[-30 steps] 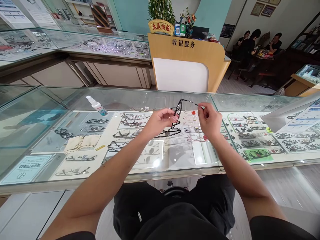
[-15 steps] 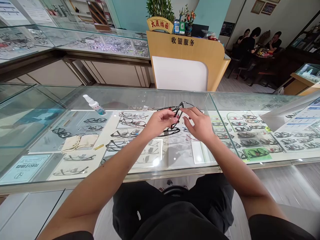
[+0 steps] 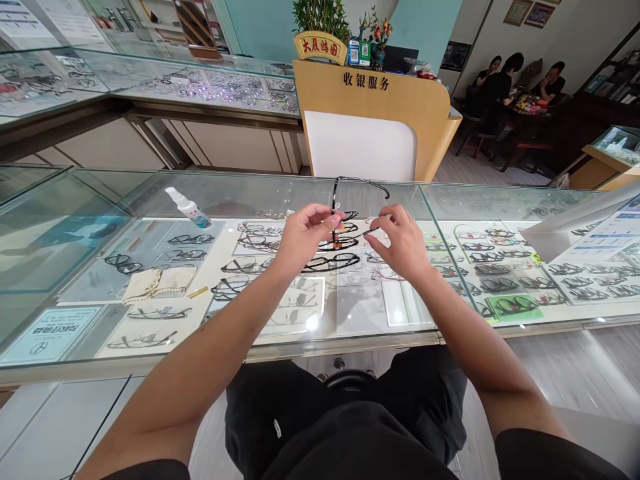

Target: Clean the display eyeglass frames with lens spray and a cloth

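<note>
Black-framed glasses [image 3: 334, 200] are held up over the glass counter, one temple arm stretching to the right with its curved tip. My left hand [image 3: 309, 235] is closed on the frame of these glasses. Just to the right, my right hand [image 3: 399, 240] pinches a thin dark piece, apparently the other temple arm of the same glasses. Beneath and between the hands, several dark glasses [image 3: 333, 262] are seen at the counter; whether they lie on or under the glass is hard to tell.
A white spray bottle [image 3: 188, 208] stands at the left on the glass counter [image 3: 280, 348]. Near it are a beige cloth [image 3: 160, 283] and several display glasses. A folded white sign [image 3: 595, 223] is at the right. Beyond are a wooden cashier desk [image 3: 430, 100] and seated people.
The glasses have turned between my hands, and one temple arm now points up and right. My left hand has shifted slightly left, and my right hand has moved a little away from it.
</note>
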The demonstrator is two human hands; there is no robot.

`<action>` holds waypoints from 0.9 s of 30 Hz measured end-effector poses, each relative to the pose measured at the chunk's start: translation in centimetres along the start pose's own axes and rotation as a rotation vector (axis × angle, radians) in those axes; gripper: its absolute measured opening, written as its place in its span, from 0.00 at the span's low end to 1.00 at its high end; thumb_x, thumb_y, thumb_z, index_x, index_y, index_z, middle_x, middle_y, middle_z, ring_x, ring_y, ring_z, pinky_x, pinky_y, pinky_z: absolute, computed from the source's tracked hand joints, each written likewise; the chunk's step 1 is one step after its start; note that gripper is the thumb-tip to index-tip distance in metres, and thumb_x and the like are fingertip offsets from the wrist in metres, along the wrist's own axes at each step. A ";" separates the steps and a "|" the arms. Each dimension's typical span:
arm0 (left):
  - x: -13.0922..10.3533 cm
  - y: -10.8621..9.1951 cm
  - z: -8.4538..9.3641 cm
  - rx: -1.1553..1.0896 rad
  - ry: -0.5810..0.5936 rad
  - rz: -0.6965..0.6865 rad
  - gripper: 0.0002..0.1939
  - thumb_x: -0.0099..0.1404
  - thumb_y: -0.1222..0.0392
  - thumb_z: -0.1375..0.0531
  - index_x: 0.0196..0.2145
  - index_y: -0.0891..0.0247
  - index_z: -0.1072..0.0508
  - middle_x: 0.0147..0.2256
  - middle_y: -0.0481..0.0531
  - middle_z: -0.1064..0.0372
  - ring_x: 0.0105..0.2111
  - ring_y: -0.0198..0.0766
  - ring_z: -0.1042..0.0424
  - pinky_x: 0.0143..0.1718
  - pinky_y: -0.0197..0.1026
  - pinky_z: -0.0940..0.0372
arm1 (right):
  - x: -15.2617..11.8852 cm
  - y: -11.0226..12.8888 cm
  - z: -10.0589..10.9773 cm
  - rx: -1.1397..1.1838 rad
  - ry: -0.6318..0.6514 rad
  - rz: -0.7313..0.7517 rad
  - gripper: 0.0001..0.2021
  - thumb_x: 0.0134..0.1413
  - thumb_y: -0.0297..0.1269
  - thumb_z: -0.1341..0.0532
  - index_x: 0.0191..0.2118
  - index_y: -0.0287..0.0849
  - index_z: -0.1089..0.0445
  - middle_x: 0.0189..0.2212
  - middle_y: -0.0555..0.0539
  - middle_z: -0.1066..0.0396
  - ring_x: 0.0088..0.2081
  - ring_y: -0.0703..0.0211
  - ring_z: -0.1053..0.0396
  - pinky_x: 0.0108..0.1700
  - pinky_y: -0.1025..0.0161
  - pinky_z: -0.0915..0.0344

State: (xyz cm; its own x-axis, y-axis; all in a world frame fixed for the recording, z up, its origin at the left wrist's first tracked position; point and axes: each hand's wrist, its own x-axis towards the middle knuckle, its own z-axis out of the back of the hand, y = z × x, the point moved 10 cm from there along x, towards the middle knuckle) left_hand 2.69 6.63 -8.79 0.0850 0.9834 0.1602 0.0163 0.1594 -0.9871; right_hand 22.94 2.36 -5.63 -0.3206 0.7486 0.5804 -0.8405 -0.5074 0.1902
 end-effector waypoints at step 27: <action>-1.7 1.1 -3.7 -0.132 0.186 0.071 0.27 0.57 0.48 0.21 0.44 0.59 0.30 0.61 0.58 0.25 0.52 0.45 0.22 0.42 0.42 0.24 | -0.9 2.9 -1.8 0.383 -0.016 0.052 0.18 0.73 0.46 0.34 0.63 0.47 0.24 0.62 0.38 0.19 0.62 0.41 0.23 0.67 0.39 0.29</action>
State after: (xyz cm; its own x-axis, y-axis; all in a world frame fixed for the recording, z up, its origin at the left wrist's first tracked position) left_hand 6.23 4.83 -10.09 0.2728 0.9568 0.1002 0.1327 0.0658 -0.9890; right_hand 20.01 0.97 -7.03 -0.3495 0.7124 0.6085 -0.5981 -0.6696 0.4404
